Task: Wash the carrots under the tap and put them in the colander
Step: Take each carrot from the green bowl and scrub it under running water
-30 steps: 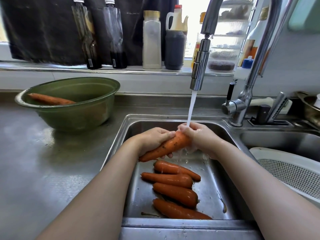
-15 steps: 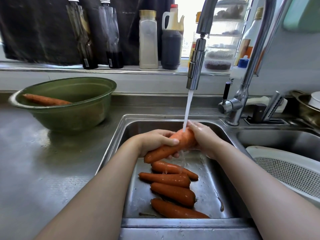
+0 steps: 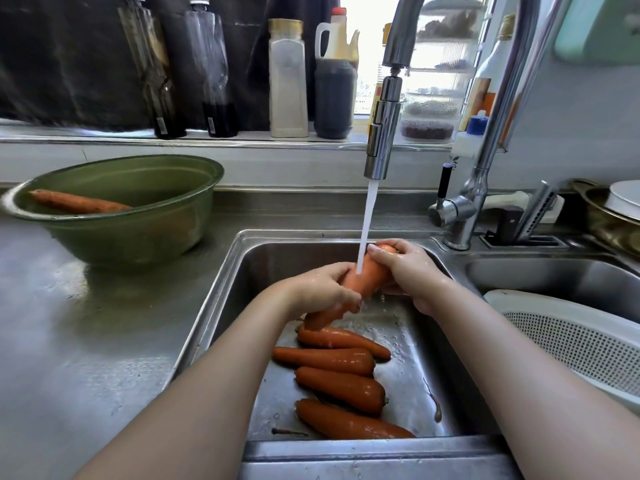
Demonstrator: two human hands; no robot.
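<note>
Both hands hold one carrot [image 3: 363, 278] under the running tap [image 3: 381, 133], over the left sink basin [image 3: 242, 271]. My left hand [image 3: 318, 292] grips its lower, thin end. My right hand [image 3: 405, 268] wraps the thick top end, which points up and away. The water stream [image 3: 366, 223] lands on the carrot's middle. Several wet carrots [image 3: 332, 362] lie on the basin floor below. A white colander [image 3: 581, 344] sits in the right basin. One more carrot [image 3: 76, 202] lies in a green bowl [image 3: 138, 230] on the counter to the left.
The tap's base and lever [image 3: 457, 209] stand between the two basins. Bottles and jars [image 3: 287, 81] line the window ledge behind the sink. A metal pot with a white plate [image 3: 613, 209] sits at the far right. The steel counter [image 3: 86, 341] is wet.
The carrot has tilted steeper, its thick end raised toward the spout. My right hand moved up with it, my left hand slid down toward the thin end.
</note>
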